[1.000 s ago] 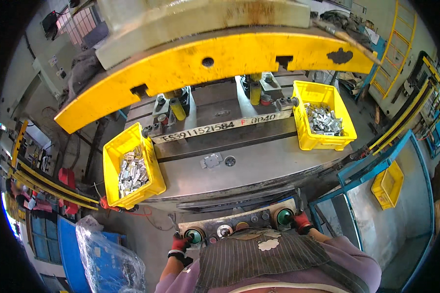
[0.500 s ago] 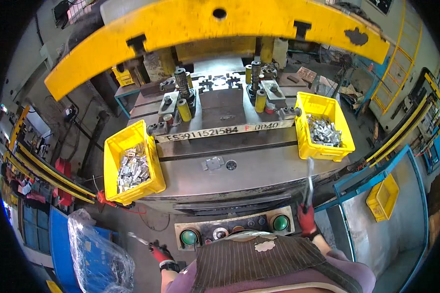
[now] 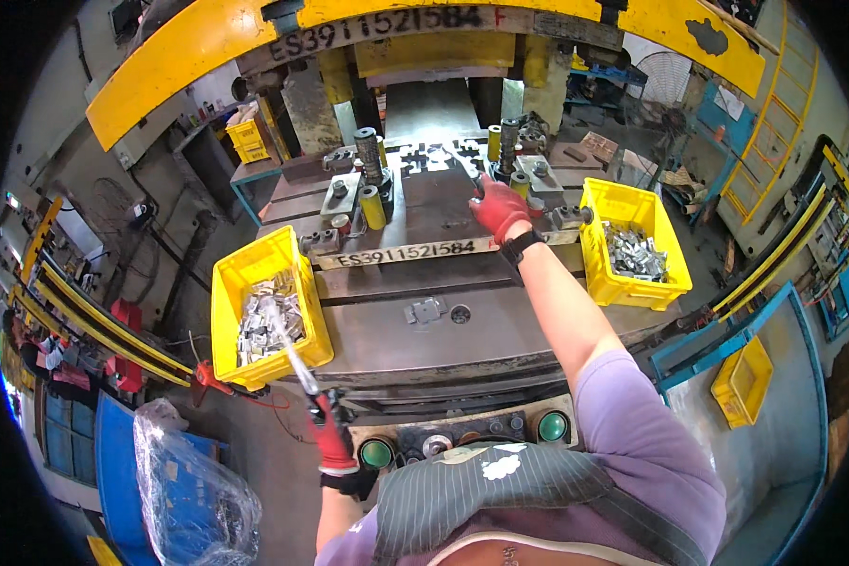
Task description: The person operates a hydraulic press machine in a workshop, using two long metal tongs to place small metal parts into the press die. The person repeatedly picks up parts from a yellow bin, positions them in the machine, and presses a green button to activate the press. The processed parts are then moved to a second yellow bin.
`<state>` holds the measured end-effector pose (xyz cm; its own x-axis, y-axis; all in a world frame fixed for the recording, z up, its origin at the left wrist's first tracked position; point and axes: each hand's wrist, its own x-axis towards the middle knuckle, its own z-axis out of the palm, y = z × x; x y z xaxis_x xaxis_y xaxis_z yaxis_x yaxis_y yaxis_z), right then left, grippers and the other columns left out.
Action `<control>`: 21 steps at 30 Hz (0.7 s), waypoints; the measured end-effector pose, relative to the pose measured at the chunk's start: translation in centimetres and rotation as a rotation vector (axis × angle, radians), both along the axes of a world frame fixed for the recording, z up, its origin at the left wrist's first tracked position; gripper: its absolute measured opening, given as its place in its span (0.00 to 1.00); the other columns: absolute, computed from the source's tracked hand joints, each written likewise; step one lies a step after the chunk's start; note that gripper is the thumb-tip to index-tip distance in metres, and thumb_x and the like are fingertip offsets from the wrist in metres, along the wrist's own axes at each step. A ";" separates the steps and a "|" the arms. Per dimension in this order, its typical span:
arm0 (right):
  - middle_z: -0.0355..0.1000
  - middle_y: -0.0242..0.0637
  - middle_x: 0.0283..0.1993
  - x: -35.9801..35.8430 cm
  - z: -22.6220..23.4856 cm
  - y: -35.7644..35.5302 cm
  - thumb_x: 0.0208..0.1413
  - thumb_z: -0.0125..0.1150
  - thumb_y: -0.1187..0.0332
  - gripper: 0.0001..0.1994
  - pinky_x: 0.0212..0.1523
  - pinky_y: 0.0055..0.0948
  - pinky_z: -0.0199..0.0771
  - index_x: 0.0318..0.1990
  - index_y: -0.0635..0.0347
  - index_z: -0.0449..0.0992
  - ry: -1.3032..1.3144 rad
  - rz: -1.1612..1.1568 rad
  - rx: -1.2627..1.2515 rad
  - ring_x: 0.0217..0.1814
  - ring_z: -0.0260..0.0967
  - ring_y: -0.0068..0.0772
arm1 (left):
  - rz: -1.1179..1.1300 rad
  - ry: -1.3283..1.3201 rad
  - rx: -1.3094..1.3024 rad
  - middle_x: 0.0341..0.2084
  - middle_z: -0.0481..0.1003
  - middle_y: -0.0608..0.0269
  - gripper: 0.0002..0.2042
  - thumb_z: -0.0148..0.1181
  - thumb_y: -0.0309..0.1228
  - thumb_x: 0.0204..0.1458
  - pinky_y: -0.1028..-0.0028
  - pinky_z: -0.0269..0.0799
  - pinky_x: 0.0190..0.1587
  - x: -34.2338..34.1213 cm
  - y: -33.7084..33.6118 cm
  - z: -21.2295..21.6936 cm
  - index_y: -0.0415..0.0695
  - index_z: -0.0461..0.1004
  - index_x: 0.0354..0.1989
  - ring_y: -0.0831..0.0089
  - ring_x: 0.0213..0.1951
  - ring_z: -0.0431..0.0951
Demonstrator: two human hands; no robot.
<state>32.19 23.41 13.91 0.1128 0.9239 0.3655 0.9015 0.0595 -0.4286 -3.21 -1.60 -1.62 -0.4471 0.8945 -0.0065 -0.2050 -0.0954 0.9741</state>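
The flat stamped metal piece (image 3: 432,157) is lying on the die at the back of the press bed, between the guide posts, and the right hand (image 3: 498,209), red-gloved, is reaching in toward it w/ a thin pick tool (image 3: 460,162) gripped in closed fingers, tip right at the piece's edge. Judging by that, the part is getting lifted out or nudged into place; can't tell which, and it's not out of the die yet. The left hand (image 3: 331,441), also red-gloved, is closed around a long thin rod (image 3: 290,351) whose far end is poking into the left yellow bin (image 3: 228,288), touching the pile of small grey metal parts (image 3: 264,321) there, so a part is prob. being picked at that end, none visibly lifted yet. The right yellow bin (image 3: 658,226) is sitting on the other side of the press surface (image 3: 500,330), holding more grey parts (image 3: 632,253), roughly half full. The yellow ram (image 3: 208,47) is standing up, clear of the die. Both green push buttons (image 3: 375,454) on the front panel are untouched, well apart from either hand, so a press stroke looks to be what's left once hands are out.
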 end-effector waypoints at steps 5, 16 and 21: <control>0.72 0.41 0.36 0.6 0.5 -0.1 0.44 0.59 0.61 0.21 0.38 0.35 0.68 0.46 0.59 0.67 0.366 0.126 0.204 0.38 0.70 0.41 | -0.217 0.332 0.072 0.23 0.70 0.66 0.16 0.45 0.34 0.56 0.83 0.63 0.16 0.6 4.1 -1.7 0.45 0.60 0.52 0.84 0.16 0.64; 0.68 0.28 0.39 4.2 -6.5 -15.1 0.51 0.54 0.76 0.17 0.36 0.16 0.65 0.50 0.61 0.64 1.312 0.172 0.258 0.37 0.65 0.16 | -0.833 0.262 0.203 0.27 0.71 0.69 0.12 0.52 0.37 0.52 0.80 0.66 0.19 14.7 32.9 8.9 0.47 0.68 0.43 0.79 0.25 0.71; 0.67 0.31 0.42 9.1 -10.5 -24.4 0.50 0.54 0.77 0.21 0.41 0.18 0.66 0.53 0.63 0.62 1.278 -0.078 0.194 0.40 0.65 0.19 | -0.692 0.289 0.171 0.26 0.71 0.68 0.09 0.52 0.32 0.52 0.79 0.67 0.18 15.4 39.8 4.2 0.47 0.68 0.40 0.78 0.23 0.71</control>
<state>41.30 -0.98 3.44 0.5300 0.8436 0.0863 -0.1340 0.1838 -0.9738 12.23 38.19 2.55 0.2522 0.9491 0.1886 -0.0120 -0.1918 0.9814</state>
